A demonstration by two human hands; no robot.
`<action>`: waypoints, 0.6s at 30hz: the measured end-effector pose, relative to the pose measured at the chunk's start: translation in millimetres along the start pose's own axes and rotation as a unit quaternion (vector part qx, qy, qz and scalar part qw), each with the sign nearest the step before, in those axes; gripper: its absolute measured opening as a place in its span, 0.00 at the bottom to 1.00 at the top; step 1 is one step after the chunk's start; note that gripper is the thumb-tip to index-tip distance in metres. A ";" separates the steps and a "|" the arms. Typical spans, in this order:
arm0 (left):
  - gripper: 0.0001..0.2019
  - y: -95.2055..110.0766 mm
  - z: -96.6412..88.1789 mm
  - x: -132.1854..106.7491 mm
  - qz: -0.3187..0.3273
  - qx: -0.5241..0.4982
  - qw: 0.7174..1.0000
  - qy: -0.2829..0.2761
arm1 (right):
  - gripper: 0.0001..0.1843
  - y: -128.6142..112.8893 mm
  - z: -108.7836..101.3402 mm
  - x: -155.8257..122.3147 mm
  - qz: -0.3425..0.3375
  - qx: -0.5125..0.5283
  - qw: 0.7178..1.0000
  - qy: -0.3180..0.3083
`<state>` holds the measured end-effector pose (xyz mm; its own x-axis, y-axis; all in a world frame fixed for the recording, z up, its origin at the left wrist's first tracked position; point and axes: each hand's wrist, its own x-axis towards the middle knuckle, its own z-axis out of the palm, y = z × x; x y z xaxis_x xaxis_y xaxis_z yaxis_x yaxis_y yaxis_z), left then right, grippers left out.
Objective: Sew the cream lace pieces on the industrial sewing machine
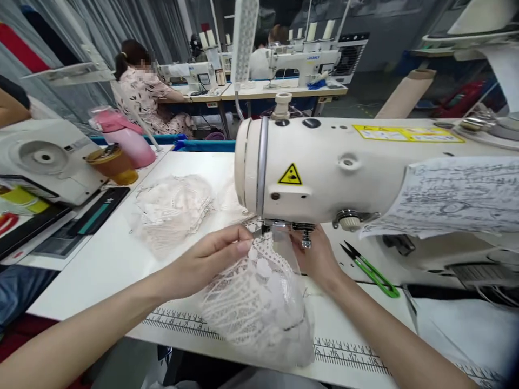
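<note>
A white lace piece (259,302) lies under the head of the sewing machine (316,167) and drapes down over the table's front edge. My left hand (219,251) pinches the lace's left border between thumb and fingers, just left of the needle area. On the other side, my right hand (318,256) reaches in behind the machine head; its fingertips are mostly hidden there, close to the lace's right edge. A pile of similar lace pieces (174,208) rests on the table to the left.
Green-handled thread snips (373,273) lie right of my right hand. A handwritten sheet (450,197) hangs on the machine. A pink bottle (125,138) and an amber cup (113,165) stand at the left. A measuring tape (182,320) runs along the front edge. A person (141,92) sits ahead.
</note>
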<state>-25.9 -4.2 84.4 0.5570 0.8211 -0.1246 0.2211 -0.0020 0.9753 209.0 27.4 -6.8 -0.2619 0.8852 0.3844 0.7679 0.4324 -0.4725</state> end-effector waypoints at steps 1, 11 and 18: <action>0.16 -9.6 2.5 9.1 -0.001 0.011 1.000 -0.012 | 0.20 -2.4 -2.8 -0.1 0.016 0.065 0.997 -0.025; 0.15 -54.1 8.4 36.9 -0.027 0.146 0.988 0.053 | 0.22 -19.6 -13.8 2.0 0.163 0.421 0.878 -0.163; 0.16 -49.3 -1.3 37.5 -0.044 0.435 0.896 0.082 | 0.17 -11.7 -6.9 -1.2 0.205 0.126 0.966 -0.092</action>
<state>-17.0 27.4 31.9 0.3976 0.9126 -0.0957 0.8379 -0.3185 0.4433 204.5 20.1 3.7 -0.0831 0.9965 -0.0115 0.6685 0.0472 -0.7422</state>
